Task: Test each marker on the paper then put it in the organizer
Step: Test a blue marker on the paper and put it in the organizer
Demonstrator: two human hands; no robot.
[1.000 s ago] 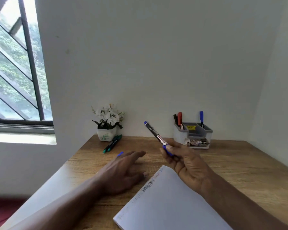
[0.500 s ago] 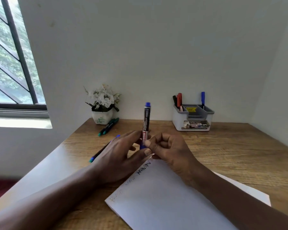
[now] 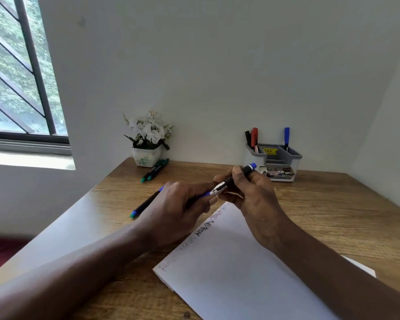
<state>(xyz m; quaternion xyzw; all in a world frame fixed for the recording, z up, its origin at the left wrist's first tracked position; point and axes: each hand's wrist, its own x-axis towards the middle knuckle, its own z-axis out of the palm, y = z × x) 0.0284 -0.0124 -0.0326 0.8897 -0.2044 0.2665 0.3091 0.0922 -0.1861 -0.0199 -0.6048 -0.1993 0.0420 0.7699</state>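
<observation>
Both hands hold one blue marker [image 3: 237,179] above the far corner of the white paper [image 3: 236,269]. My right hand [image 3: 252,195] grips its barrel, the blue end pointing up and right. My left hand [image 3: 178,209] pinches its lower, cap end. The paper carries scribbles along its far-left edge. A second blue marker [image 3: 146,203] lies on the table, partly hidden behind my left hand. The grey organizer [image 3: 274,162] stands at the back right, holding black, red and blue markers.
Two green markers [image 3: 155,169] lie beside a white flower pot [image 3: 147,155] at the back left of the wooden table [image 3: 333,204]. Walls close the back and right. A window is at the left.
The marker has tilted from upright to slanting up-right. My left hand has closed on its lower end, and both hands sit slightly lower, over the paper's corner.
</observation>
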